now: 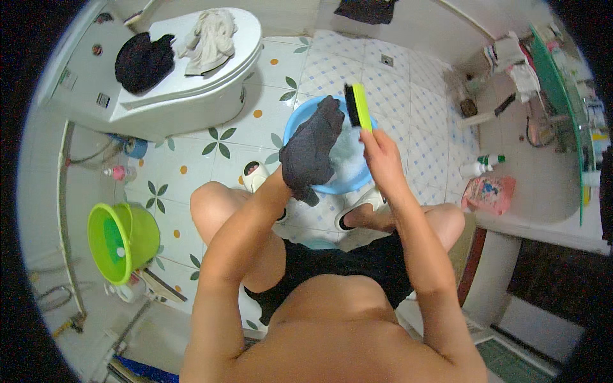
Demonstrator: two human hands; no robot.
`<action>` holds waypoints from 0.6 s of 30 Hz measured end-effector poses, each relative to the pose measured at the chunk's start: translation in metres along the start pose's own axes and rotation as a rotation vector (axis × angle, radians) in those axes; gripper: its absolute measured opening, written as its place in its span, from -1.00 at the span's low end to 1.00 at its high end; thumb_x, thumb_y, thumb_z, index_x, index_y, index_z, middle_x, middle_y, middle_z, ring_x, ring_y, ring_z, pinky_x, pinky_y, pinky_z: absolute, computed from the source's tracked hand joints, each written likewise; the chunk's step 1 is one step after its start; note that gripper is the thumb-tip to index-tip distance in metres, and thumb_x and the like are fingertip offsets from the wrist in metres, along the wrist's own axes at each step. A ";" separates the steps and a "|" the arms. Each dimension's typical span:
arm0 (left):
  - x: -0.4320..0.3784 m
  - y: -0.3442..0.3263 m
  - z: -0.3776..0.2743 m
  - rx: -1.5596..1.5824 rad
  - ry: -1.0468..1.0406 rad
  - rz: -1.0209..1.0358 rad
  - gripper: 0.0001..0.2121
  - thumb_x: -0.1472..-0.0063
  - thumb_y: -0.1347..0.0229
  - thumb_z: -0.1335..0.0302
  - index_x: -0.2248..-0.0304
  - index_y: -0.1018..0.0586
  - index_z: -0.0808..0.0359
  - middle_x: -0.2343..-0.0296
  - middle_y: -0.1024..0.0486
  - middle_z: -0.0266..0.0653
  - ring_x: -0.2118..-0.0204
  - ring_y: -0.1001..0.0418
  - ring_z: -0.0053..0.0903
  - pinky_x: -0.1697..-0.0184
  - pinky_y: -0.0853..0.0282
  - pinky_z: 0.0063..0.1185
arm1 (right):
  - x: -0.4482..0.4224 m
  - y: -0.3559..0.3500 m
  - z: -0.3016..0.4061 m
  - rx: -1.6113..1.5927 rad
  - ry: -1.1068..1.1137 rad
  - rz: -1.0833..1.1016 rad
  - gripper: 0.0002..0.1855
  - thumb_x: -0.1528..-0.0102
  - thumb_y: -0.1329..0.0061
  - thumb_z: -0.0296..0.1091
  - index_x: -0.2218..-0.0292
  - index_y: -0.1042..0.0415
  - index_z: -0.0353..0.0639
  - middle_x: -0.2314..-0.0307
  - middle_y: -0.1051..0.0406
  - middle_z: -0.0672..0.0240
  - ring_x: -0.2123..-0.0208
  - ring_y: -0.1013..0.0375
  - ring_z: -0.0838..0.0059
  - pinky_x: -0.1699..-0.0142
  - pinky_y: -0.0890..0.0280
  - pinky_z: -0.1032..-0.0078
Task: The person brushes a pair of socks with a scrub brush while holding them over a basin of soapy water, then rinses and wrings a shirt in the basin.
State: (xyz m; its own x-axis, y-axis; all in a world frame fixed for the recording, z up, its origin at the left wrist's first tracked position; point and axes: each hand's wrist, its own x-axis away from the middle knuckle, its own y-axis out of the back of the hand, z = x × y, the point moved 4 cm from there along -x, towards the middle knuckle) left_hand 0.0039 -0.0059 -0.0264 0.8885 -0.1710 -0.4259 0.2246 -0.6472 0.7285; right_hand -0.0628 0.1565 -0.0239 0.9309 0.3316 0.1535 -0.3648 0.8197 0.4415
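A wet-looking dark grey cloth garment (311,143) covers my left hand and wrist, so the fingers are hidden. That cloth spans the left part of a light blue plastic basin (293,119) on the floor. Foamy, cloudy water (352,160) shows inside the basin. My right hand (383,155) grips the handle of a lime-green scrub brush (362,107) over the basin's right rim. Its black bristles (352,105) face left towards the garment, with a small gap between them.
On the closed toilet lid (244,28) lie a black garment (143,62) and a whitish one (210,40). A green bucket (151,234) stands left. To the right are white bottles (474,170), a pink bag (491,194) and a glass shelf (565,105). White slippers (256,176) flank the basin.
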 end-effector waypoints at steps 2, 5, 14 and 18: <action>-0.010 -0.013 0.002 0.177 0.060 0.004 -0.28 0.12 -0.15 0.45 -0.07 -0.23 0.56 -0.07 -0.16 0.25 -0.19 -0.04 0.07 -0.28 0.10 -0.36 | 0.031 0.003 0.005 -0.021 -0.015 0.019 -0.65 -0.21 0.12 -0.09 0.43 -0.40 -0.22 0.68 -0.21 0.53 0.63 -0.15 0.66 0.52 -0.07 0.61; -0.005 -0.031 -0.005 0.292 0.087 0.041 -0.34 0.05 -0.11 0.48 -0.07 -0.22 0.59 -0.06 -0.18 0.26 -0.16 -0.10 0.05 -0.27 0.04 -0.38 | 0.013 -0.013 0.000 0.101 0.021 0.039 -0.59 -0.20 0.14 -0.06 0.43 -0.39 -0.29 0.64 -0.30 0.21 0.58 -0.27 0.34 0.43 -0.17 0.39; -0.030 0.016 -0.012 0.059 0.109 -0.089 -0.44 0.00 -0.06 0.50 -0.05 -0.32 0.44 -0.04 -0.25 0.13 -0.12 -0.20 -0.05 -0.19 -0.08 -0.34 | 0.028 0.003 0.020 0.136 0.045 0.114 -0.58 -0.21 0.14 -0.08 0.44 -0.33 -0.34 0.61 -0.32 0.03 0.54 -0.33 0.15 0.40 -0.19 0.26; -0.015 -0.012 0.000 0.081 0.074 -0.202 -0.53 -0.09 0.01 0.52 -0.04 -0.34 0.44 -0.06 -0.26 0.13 -0.14 -0.19 -0.07 -0.20 -0.08 -0.34 | -0.014 -0.012 -0.006 0.135 0.027 0.049 -0.54 -0.21 0.17 -0.02 0.42 -0.34 -0.34 0.57 -0.34 -0.04 0.50 -0.35 0.03 0.38 -0.19 0.20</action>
State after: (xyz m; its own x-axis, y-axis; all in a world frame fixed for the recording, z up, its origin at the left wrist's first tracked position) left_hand -0.0118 0.0046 -0.0288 0.8565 0.0213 -0.5157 0.3705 -0.7209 0.5857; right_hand -0.0716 0.1442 -0.0365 0.9103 0.3840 0.1545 -0.4023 0.7328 0.5488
